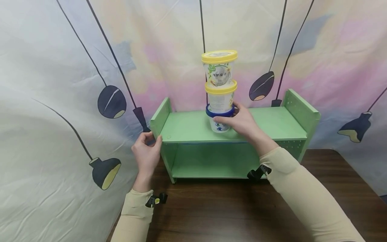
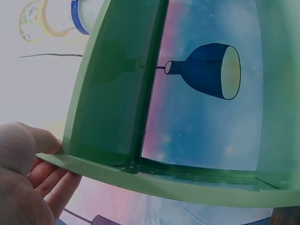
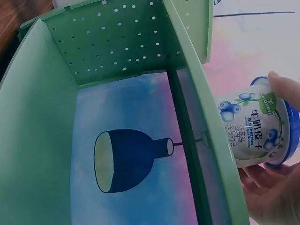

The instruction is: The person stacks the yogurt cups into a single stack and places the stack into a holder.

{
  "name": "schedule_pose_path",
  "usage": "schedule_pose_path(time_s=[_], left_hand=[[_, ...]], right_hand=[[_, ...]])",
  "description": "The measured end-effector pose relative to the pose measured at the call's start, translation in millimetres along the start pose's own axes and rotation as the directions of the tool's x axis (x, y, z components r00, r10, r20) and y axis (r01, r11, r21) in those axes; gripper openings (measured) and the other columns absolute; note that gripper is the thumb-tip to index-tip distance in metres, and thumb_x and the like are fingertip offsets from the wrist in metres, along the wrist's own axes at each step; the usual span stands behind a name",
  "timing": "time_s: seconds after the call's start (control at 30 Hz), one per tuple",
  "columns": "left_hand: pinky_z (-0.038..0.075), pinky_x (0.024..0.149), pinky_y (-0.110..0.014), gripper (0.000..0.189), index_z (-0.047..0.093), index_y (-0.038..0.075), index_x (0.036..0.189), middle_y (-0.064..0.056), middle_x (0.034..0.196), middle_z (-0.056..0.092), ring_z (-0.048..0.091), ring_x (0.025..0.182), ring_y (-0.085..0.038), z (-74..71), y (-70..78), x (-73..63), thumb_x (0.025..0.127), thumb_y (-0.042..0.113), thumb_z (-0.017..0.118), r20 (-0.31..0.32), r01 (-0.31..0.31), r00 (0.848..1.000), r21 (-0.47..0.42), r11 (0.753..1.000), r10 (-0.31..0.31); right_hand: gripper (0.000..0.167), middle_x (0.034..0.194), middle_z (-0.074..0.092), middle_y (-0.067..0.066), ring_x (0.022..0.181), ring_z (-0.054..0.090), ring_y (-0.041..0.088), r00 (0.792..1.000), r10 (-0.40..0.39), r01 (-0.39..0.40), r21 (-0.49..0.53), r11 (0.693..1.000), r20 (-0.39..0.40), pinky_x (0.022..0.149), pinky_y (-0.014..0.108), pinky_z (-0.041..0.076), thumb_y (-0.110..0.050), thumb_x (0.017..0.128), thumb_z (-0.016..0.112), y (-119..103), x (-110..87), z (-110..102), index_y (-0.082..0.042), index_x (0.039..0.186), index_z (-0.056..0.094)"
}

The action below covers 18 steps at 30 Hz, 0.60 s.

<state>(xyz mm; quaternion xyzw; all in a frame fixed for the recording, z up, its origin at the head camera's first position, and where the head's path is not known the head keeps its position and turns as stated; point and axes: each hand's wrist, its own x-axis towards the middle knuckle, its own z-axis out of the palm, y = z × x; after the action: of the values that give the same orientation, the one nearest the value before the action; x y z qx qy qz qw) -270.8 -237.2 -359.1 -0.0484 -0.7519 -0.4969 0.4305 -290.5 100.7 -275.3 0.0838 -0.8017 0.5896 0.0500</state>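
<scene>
Three lidded tubs stand in a stack on the top board of a green shelf point(image 1: 187, 126). Lowest is a blue-lidded tub point(image 3: 253, 124) with blueberries printed on its side. Above it sit a white yellow-lidded tub point(image 1: 220, 101) and another yellow-lidded tub point(image 1: 219, 72). My right hand point(image 1: 242, 121) grips the bottom tub around its blue lid, thumb in front and fingers behind. At the shelf's left end, my left hand point(image 1: 146, 151) pinches the front edge of the side panel point(image 2: 112, 177), thumb on the inner side and fingers outside.
The shelf stands on a dark brown wooden table point(image 1: 211, 208), against a cloth backdrop point(image 1: 54, 151) printed with hanging lamps. Raised side panels bound the top board, the right one point(image 1: 302, 107) with holes. An open lower compartment point(image 1: 208, 159) lies beneath.
</scene>
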Motion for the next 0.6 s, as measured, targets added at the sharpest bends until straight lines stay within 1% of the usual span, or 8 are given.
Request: schedule_pose_path(time_s=[0.2, 0.27, 0.37, 0.43, 0.5, 0.53, 0.57, 0.6], left_hand=[[0.056, 0.070, -0.010, 0.018, 0.075, -0.005, 0.107, -0.017, 0.097, 0.077, 0.077, 0.090, -0.029, -3.2, 0.5, 0.4, 0.091, 0.001, 0.082, -0.004, -0.004, 1.000, -0.007, 1.000, 0.004], [0.058, 0.073, -0.012, 0.019, 0.075, -0.006, 0.108, -0.017, 0.099, 0.076, 0.077, 0.092, -0.028, -4.4, 1.3, -0.5, 0.092, 0.001, 0.082, -0.002, -0.004, 1.000, -0.015, 1.000, 0.004], [0.060, 0.080, -0.016, 0.023, 0.074, -0.006, 0.114, -0.018, 0.106, 0.076, 0.076, 0.099, -0.027, -5.7, 0.5, -3.6, 0.094, 0.004, 0.082, 0.026, 0.000, 1.000, -0.046, 0.999, 0.001], [0.060, 0.085, -0.019, 0.027, 0.073, -0.004, 0.121, -0.017, 0.113, 0.075, 0.074, 0.106, -0.026, -7.7, -3.3, -8.9, 0.098, 0.006, 0.079, 0.058, 0.008, 0.998, -0.077, 0.997, -0.003], [0.059, 0.088, -0.020, 0.030, 0.071, -0.001, 0.128, -0.016, 0.121, 0.073, 0.071, 0.112, -0.024, -10.1, -10.4, -17.7, 0.101, 0.009, 0.076, 0.084, -0.003, 0.996, -0.101, 0.995, 0.012], [0.058, 0.091, -0.020, 0.031, 0.070, 0.000, 0.131, -0.017, 0.124, 0.071, 0.069, 0.113, -0.024, -11.0, -15.4, -23.7, 0.102, 0.008, 0.075, 0.087, -0.031, 0.995, -0.103, 0.994, 0.040], [0.056, 0.093, -0.020, 0.031, 0.069, 0.000, 0.132, -0.017, 0.126, 0.069, 0.067, 0.114, -0.024, -11.8, -21.0, -30.5, 0.102, 0.008, 0.074, 0.088, -0.070, 0.993, -0.099, 0.993, 0.079], [0.054, 0.094, -0.020, 0.031, 0.068, 0.000, 0.132, -0.019, 0.127, 0.066, 0.065, 0.114, -0.026, -12.5, -27.1, -38.2, 0.103, 0.008, 0.072, 0.087, -0.123, 0.988, -0.086, 0.989, 0.131]], right_hand=[[0.107, 0.160, 0.050, 0.013, 0.146, 0.048, 0.033, 0.999, -0.032, 0.032, 0.015, 0.999, 0.011, 0.122, 0.056, 0.036, -0.037, 0.085, 0.094, 2, 1.9, 4, -0.017, 0.168, 0.030], [0.112, 0.163, 0.046, 0.013, 0.149, 0.045, 0.034, 0.998, -0.052, 0.052, -0.009, 0.999, 0.019, 0.123, 0.057, 0.035, -0.040, 0.086, 0.093, 4, -1.6, 4, -0.019, 0.171, 0.024], [0.113, 0.168, 0.039, 0.015, 0.153, 0.040, 0.037, 0.995, -0.104, 0.104, -0.073, 0.992, 0.006, 0.123, 0.058, 0.036, -0.048, 0.091, 0.087, 12, -14.9, 1, -0.022, 0.174, 0.014], [0.104, 0.169, 0.037, 0.014, 0.153, 0.039, 0.038, 0.983, -0.181, 0.177, -0.120, 0.977, -0.025, 0.120, 0.059, 0.039, -0.048, 0.096, 0.081, 20, -29.5, -2, -0.021, 0.174, 0.017], [0.086, 0.165, 0.044, 0.011, 0.150, 0.044, 0.034, 0.948, -0.307, 0.291, -0.166, 0.942, -0.080, 0.116, 0.054, 0.047, -0.041, 0.100, 0.078, 33, -47.3, -5, -0.019, 0.170, 0.033], [0.074, 0.161, 0.050, 0.009, 0.146, 0.049, 0.032, 0.913, -0.393, 0.370, -0.185, 0.910, -0.108, 0.113, 0.049, 0.051, -0.036, 0.102, 0.077, 42, -56.2, -7, -0.016, 0.165, 0.043], [0.062, 0.156, 0.057, 0.008, 0.140, 0.055, 0.029, 0.862, -0.488, 0.455, -0.216, 0.864, -0.136, 0.110, 0.043, 0.052, -0.031, 0.103, 0.076, 51, -64.5, -10, -0.014, 0.158, 0.054], [0.050, 0.148, 0.063, 0.007, 0.134, 0.060, 0.028, 0.795, -0.587, 0.542, -0.254, 0.801, -0.155, 0.109, 0.038, 0.053, -0.029, 0.104, 0.074, 62, -72.1, -13, -0.012, 0.149, 0.063]])
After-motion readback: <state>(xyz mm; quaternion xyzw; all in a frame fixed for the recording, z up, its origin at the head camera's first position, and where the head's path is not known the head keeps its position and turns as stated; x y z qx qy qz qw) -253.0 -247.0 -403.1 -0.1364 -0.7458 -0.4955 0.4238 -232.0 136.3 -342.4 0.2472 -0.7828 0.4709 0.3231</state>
